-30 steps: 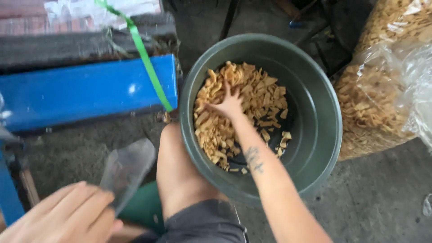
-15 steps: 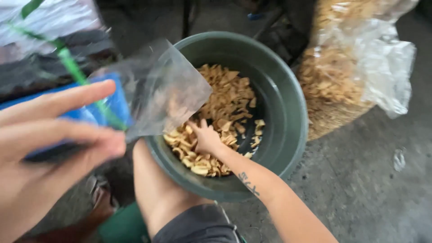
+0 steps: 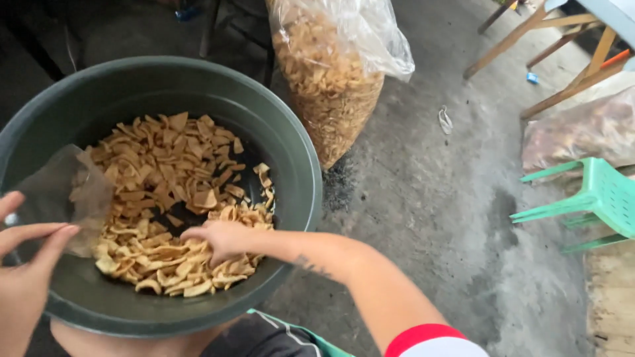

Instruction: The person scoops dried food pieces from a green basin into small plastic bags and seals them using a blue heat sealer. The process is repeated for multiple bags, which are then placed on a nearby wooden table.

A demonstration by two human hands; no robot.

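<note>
A large dark green plastic basin (image 3: 301, 165) rests on my lap, holding a heap of pale fried chips (image 3: 165, 178). My right hand (image 3: 218, 239) reaches into the basin from the right, fingers curled into the chips at the near side. My left hand (image 3: 26, 271) is at the basin's left rim, pinching a small clear plastic bag (image 3: 63, 195) that hangs open over the chips.
A big clear sack of the same chips (image 3: 334, 73) stands on the concrete floor behind the basin. A green plastic stool (image 3: 598, 198) lies at the right, with another filled bag (image 3: 582, 132) and wooden table legs (image 3: 562, 59) beyond it.
The view has swung right. My left hand has lowered the clear bag from in front of the camera to the basin's left rim. My right hand stays buried in the chips.
</note>
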